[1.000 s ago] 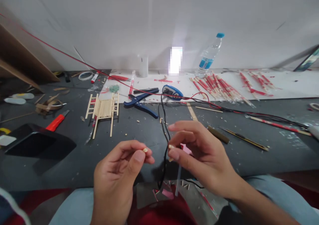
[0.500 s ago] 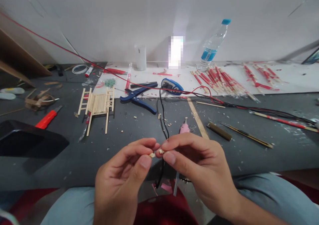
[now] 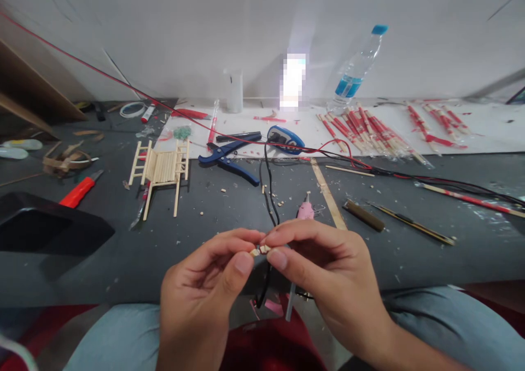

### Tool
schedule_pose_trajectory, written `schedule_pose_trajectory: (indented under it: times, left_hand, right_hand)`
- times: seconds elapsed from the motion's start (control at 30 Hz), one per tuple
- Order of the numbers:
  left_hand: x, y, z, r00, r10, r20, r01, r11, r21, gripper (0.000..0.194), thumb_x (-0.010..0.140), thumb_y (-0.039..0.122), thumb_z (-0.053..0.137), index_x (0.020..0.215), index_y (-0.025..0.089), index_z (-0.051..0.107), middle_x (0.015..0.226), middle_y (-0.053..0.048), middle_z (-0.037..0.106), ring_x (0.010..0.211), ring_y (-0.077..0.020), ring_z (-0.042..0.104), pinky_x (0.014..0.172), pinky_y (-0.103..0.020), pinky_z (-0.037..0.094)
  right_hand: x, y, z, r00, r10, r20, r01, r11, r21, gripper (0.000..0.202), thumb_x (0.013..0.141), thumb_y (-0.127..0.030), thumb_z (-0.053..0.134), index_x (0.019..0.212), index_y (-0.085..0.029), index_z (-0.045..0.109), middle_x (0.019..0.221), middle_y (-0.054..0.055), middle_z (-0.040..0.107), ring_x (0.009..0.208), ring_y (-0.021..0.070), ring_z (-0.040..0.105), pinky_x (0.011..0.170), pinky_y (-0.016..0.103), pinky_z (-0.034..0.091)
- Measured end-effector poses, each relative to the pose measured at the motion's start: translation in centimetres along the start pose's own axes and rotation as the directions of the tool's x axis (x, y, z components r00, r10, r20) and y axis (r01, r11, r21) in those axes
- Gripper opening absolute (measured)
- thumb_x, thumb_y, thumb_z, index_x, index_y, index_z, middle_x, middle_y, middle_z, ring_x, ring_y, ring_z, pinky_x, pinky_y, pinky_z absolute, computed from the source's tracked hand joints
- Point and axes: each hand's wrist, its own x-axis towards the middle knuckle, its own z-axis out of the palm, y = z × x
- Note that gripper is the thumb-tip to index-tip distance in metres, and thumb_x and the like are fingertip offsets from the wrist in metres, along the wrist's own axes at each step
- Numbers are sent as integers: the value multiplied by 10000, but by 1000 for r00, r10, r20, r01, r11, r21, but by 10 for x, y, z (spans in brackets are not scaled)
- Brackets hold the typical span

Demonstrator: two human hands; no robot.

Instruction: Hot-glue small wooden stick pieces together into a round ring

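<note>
My left hand pinches a tiny pale wood piece between thumb and forefinger. Facing it, my right hand pinches another small wood piece, its fingers closed. The two pieces sit almost end to end; whether they touch I cannot tell. Just beyond my right hand lies a pink glue gun, partly hidden by the fingers. On the grey table to the left stands a miniature chair-like frame made of thin wooden sticks.
Blue cutters lie mid-table beside black cables. A red-handled knife and a black box-like object are at left. Right are a craft knife, a brown stick, bundled chopsticks and a water bottle.
The two small wood pieces have come closer together between my fingertips. The view has shifted slightly; the table things stay where they were.
</note>
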Motion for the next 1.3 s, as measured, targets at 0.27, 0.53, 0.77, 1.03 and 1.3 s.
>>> schedule_pose_trajectory:
  times: [0.27,0.53,0.77,1.03,1.3]
  left_hand:
    - [1,-1,-1,1000,19,7,-19,999,28,52,840,362,899,802,332,880,916,12,861,855,-127,827,782,-107,633]
    - [2,-2,-2,999,31,39,-32,999,26,91,883,273,852,820,333,878,909,31,860,847,-114,825,809,-105,632]
    - [4,3,0,998,40,42,-43,996,76,216,861,156,811,804,354,874,860,77,854,841,-75,811,840,-71,601]
    - [5,8,1,998,52,26,-56,984,170,254,817,118,797,760,357,864,826,96,846,795,-69,807,793,-61,602]
    - [4,8,0,996,89,13,-89,969,232,240,817,130,791,750,353,854,815,103,843,774,-67,800,765,-60,601]
  right_hand:
    - [-1,2,-1,1000,14,11,-14,1000,23,187,798,-140,895,852,-319,884,848,-27,858,762,113,783,712,173,620]
    - [0,3,0,999,23,29,-24,999,40,238,819,-119,882,876,-350,889,866,-49,868,769,89,795,725,120,621]
    - [-1,1,-1,997,41,62,-44,998,41,246,847,-125,868,894,-365,893,899,-75,872,819,64,808,763,61,605]
    - [-2,3,-2,997,42,57,-42,999,4,254,842,-128,864,890,-376,893,889,-89,871,802,52,806,761,42,598]
    - [-4,3,-2,999,39,13,-39,999,-32,258,816,-118,860,863,-370,891,834,-96,863,701,35,777,690,25,584]
